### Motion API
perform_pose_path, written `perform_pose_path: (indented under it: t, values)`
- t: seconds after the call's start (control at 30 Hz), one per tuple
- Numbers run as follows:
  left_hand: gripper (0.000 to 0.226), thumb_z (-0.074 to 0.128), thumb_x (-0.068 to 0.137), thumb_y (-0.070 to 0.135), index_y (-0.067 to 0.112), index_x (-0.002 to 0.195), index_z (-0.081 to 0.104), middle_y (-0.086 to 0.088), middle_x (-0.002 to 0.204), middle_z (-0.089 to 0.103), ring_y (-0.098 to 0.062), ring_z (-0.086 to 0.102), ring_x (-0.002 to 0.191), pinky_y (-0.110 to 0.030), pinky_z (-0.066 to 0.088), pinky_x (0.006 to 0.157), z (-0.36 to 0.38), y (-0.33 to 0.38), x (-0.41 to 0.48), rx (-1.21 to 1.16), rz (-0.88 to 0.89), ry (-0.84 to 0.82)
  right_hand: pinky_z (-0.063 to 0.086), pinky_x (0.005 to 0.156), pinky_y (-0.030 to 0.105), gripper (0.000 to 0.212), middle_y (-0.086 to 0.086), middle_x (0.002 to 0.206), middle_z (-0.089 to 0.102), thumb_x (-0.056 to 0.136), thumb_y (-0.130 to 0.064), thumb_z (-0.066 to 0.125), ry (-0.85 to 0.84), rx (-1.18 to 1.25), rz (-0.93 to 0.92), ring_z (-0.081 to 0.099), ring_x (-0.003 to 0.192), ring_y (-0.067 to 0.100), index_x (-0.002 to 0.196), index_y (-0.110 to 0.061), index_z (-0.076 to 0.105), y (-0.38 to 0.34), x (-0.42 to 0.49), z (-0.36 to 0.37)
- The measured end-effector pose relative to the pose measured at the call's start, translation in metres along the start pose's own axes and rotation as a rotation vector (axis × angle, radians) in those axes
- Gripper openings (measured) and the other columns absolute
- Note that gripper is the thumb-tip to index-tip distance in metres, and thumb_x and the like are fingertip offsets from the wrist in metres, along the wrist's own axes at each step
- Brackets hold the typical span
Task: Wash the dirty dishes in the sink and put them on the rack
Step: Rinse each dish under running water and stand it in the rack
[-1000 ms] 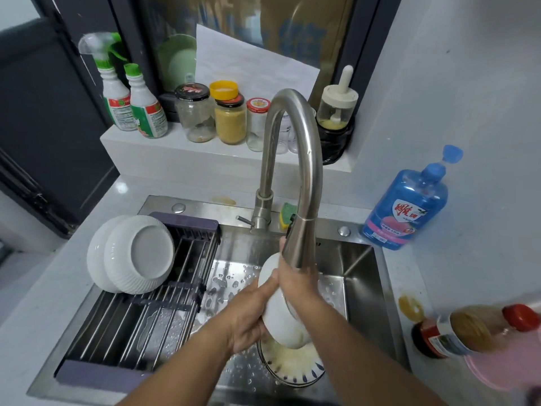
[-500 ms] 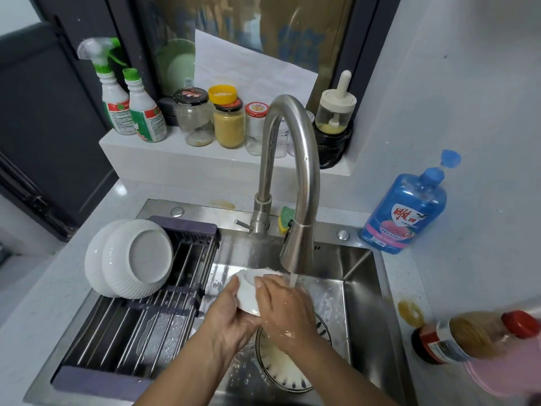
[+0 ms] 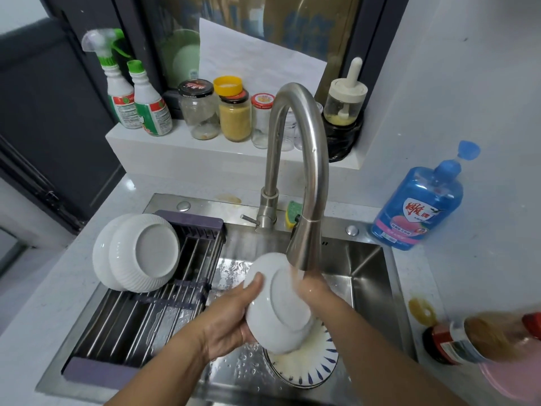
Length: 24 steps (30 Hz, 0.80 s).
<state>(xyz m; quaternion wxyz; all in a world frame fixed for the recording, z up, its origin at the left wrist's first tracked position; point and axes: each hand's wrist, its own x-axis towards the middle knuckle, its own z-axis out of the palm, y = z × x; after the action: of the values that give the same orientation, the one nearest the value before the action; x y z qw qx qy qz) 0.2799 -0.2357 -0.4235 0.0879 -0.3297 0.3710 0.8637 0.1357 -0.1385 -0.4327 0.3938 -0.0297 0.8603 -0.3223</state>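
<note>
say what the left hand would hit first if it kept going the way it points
Probably the faucet head: the left hand points back-right, gripping the white bowl, whose rim is close by it. Depth unclear.

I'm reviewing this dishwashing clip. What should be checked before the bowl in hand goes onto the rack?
1. Left hand grip on the round white ceramic bowl: ok, thumb pressed on its outer wall.
2. Right hand hold: cannot tell, its fingers are hidden behind the bowl.
3. Bowl's inside clean: cannot tell, it faces away.
4. Room on the purple-framed steel drying rack: ok, bare bars beside the two white ribbed bowls.
5. Curved steel faucet off: not ok, water runs.
6. Sink cleared: not ok, a soiled blue-patterned plate lies there.
</note>
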Motion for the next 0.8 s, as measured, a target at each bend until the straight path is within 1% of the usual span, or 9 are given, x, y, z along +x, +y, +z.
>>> perform_pose_path:
  t: [0.03,0.1,0.17,0.3,0.37,0.47,0.6,0.7,0.8]
  values:
    - [0.048,0.051,0.102,0.041,0.011,0.139,0.054,-0.02,0.126,0.069,-0.037,0.067,0.117,-0.062,0.052,0.097,0.005,-0.002,0.0,0.03,0.006,0.001,0.033,0.113,0.042,0.062,0.025,0.153,0.04,0.107,-0.04,0.044,0.004,-0.044,-0.009,0.042,0.139,0.041,0.154,-0.002,0.034,-0.002,-0.005,0.008]
    - [0.046,0.051,0.103,0.041,0.013,0.139,0.053,-0.02,0.125,0.07,-0.037,0.068,0.116,-0.06,0.053,0.097,0.013,-0.007,0.001,0.008,0.015,-0.011,0.038,0.109,0.044,0.097,0.015,0.148,0.047,0.076,-0.09,0.041,0.036,0.035,-0.025,0.049,0.133,0.036,0.15,-0.028,0.045,-0.007,-0.018,0.023]
    - [0.042,0.049,0.104,0.04,0.016,0.138,0.053,-0.021,0.125,0.069,-0.04,0.067,0.116,-0.063,0.054,0.093,0.017,-0.01,0.0,-0.051,0.025,-0.026,0.045,0.1,0.041,0.103,0.007,0.137,0.057,0.054,-0.107,0.025,0.103,0.129,-0.113,0.057,0.12,0.028,0.131,-0.048,0.057,-0.006,-0.013,0.037]
    - [0.037,0.051,0.103,0.032,0.018,0.137,0.054,-0.021,0.125,0.069,-0.041,0.067,0.116,-0.07,0.048,0.096,0.009,-0.013,-0.002,-0.073,0.029,-0.027,0.042,0.105,0.046,0.087,0.003,0.139,0.052,0.059,-0.108,0.013,-0.021,0.111,-0.175,0.055,0.123,0.027,0.121,-0.065,0.056,0.0,-0.014,0.041]
    - [0.038,0.052,0.103,0.031,0.019,0.139,0.054,-0.021,0.128,0.068,-0.042,0.065,0.118,-0.073,0.043,0.1,0.007,-0.013,-0.003,-0.111,0.025,-0.031,0.039,0.101,0.035,0.081,0.001,0.127,0.056,0.071,-0.101,0.026,0.014,0.143,-0.12,0.056,0.117,0.024,0.123,-0.051,0.064,-0.002,-0.022,0.025]
    - [0.04,0.053,0.102,0.028,0.016,0.141,0.054,-0.021,0.13,0.067,-0.043,0.063,0.121,-0.076,0.041,0.099,0.006,-0.009,-0.003,-0.177,0.044,-0.014,0.044,0.102,0.034,0.053,0.012,0.129,0.062,0.099,-0.054,0.052,0.146,0.016,-0.008,0.058,0.123,0.033,0.132,-0.013,0.06,0.007,-0.007,0.007]
    - [0.04,0.058,0.1,0.023,0.015,0.139,0.055,-0.02,0.128,0.068,-0.041,0.064,0.119,-0.07,0.048,0.096,0.006,-0.001,-0.002,-0.09,0.082,-0.023,0.044,0.101,0.038,0.034,0.019,0.136,0.059,0.106,-0.018,0.047,0.129,0.038,0.088,0.056,0.126,0.037,0.135,-0.002,0.053,0.013,0.003,0.004]
    - [0.047,0.069,0.091,-0.002,0.015,0.133,0.058,-0.018,0.116,0.074,-0.035,0.072,0.107,-0.051,0.061,0.086,0.012,0.001,0.001,0.092,0.113,-0.026,0.046,0.1,0.039,0.045,0.017,0.131,0.06,0.103,-0.04,0.049,0.129,0.259,0.071,0.058,0.118,0.036,0.137,-0.01,0.052,0.008,-0.003,0.021]
    - [0.058,0.065,0.083,-0.02,0.016,0.128,0.059,-0.015,0.11,0.076,-0.029,0.074,0.101,-0.041,0.061,0.081,0.022,-0.004,0.003,0.28,0.135,-0.011,0.051,0.098,0.046,0.069,0.006,0.12,0.064,0.074,-0.08,0.054,0.108,0.418,0.036,0.063,0.107,0.029,0.118,-0.027,0.06,0.004,-0.021,0.036]
